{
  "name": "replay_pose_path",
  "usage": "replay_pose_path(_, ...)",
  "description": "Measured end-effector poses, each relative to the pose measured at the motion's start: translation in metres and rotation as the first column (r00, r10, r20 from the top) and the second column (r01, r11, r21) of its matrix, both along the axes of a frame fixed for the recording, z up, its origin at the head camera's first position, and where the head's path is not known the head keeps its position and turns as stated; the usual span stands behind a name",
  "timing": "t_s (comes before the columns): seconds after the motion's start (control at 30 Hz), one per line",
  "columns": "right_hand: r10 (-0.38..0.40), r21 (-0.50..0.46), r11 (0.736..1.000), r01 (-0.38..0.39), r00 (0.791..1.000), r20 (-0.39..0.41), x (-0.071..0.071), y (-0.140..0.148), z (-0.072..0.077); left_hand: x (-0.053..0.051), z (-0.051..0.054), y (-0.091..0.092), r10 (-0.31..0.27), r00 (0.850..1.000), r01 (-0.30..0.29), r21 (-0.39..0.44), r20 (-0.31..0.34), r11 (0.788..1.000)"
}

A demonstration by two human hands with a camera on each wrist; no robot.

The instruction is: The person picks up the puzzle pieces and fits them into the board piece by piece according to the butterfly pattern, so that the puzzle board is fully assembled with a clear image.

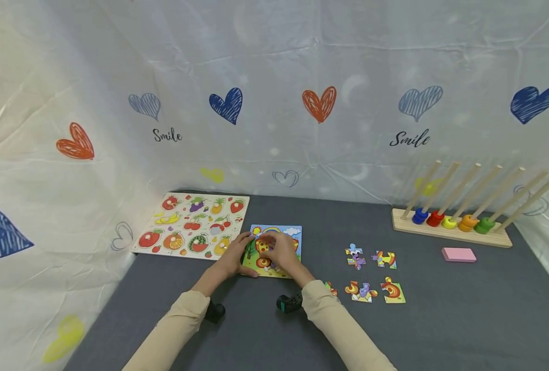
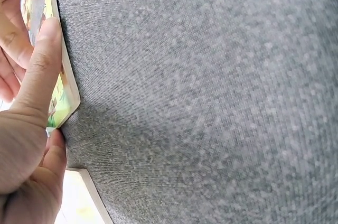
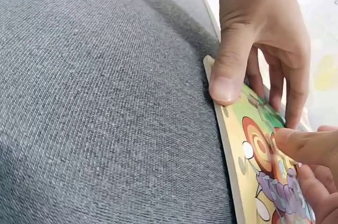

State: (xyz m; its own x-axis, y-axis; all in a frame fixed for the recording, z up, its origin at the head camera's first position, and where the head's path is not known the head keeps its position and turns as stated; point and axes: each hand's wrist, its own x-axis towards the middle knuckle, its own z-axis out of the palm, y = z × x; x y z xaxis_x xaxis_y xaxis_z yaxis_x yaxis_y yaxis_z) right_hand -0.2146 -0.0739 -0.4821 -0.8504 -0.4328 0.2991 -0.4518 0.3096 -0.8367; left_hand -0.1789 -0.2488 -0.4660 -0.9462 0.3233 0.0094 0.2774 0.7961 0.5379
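A square picture puzzle board [image 1: 289, 230] with a colourful cartoon scene lies on the table in front of me. My left hand [image 1: 232, 257] grips its left side, the thumb on the near edge and the fingers round the side. In the right wrist view, the left thumb [image 3: 226, 84] presses on the board's rim. Over the middle of the board is my right hand [image 1: 284, 253], its fingers bent and their tips touching the picture. Whether a puzzle piece is between those fingertips is hidden. Several loose jigsaw pieces [image 1: 361, 292] lie to the right.
A fruit puzzle board [image 1: 156, 226] lies at the back left, close to the picture board. Toward the back right stands a wooden peg stand [image 1: 450, 233] with coloured rings. A pink block [image 1: 459, 254] lies in front of it. Behind the table hangs a heart-printed sheet [image 1: 274, 139].
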Motion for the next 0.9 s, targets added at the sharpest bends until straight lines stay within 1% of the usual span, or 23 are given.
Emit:
replay_pose_path(0.13, -0.013, -0.017, 1.000, 0.013, 1.000, -0.010, -0.002, 0.002, -0.002, -0.002, -0.001, 0.003, -0.015, 1.000, 0.015, 0.010, 0.001, 1.000)
replay_pose_path(0.2, -0.032, -0.014, 0.999, 0.032, 0.999, -0.016, -0.003, 0.003, -0.003, -0.003, -0.001, 0.004, -0.034, 0.999, 0.034, 0.019, -0.017, 0.999)
replay_pose_path(0.3, -0.060, -0.004, 0.998, 0.060, 0.998, -0.002, -0.005, 0.005, -0.003, -0.005, -0.003, 0.006, -0.054, 0.998, 0.055, 0.032, -0.044, 0.998)
replay_pose_path(0.4, -0.066, 0.006, 0.998, 0.066, 0.997, 0.032, -0.008, 0.007, -0.003, -0.007, -0.004, 0.007, -0.055, 0.997, 0.057, 0.035, -0.049, 0.998)
replay_pose_path(0.47, -0.065, -0.002, 0.998, 0.066, 0.996, 0.066, -0.008, 0.009, -0.003, -0.006, -0.004, 0.008, -0.050, 0.998, 0.051, 0.035, -0.040, 0.998)
replay_pose_path(0.57, -0.064, -0.051, 0.996, 0.069, 0.993, 0.095, -0.009, 0.016, -0.002, -0.004, -0.005, 0.007, -0.035, 0.999, 0.037, 0.035, -0.034, 0.999)
replay_pose_path(0.67, -0.072, -0.110, 0.990, 0.084, 0.992, 0.107, -0.008, 0.033, 0.002, -0.002, -0.006, 0.004, -0.016, 1.000, 0.017, 0.042, -0.023, 0.999)
replay_pose_path(0.73, -0.081, -0.132, 0.986, 0.098, 0.989, 0.125, -0.008, 0.050, 0.006, -0.001, -0.007, 0.002, -0.009, 1.000, 0.010, 0.036, -0.021, 0.999)
replay_pose_path(0.83, -0.099, -0.127, 0.984, 0.123, 0.980, 0.175, -0.009, 0.083, 0.012, 0.000, -0.007, 0.000, 0.015, 1.000, -0.015, 0.040, -0.001, 0.999)
replay_pose_path(0.9, -0.098, -0.112, 0.986, 0.121, 0.976, 0.193, -0.010, 0.108, 0.014, 0.000, -0.006, -0.001, 0.026, 1.000, -0.026, 0.036, 0.001, 0.999)
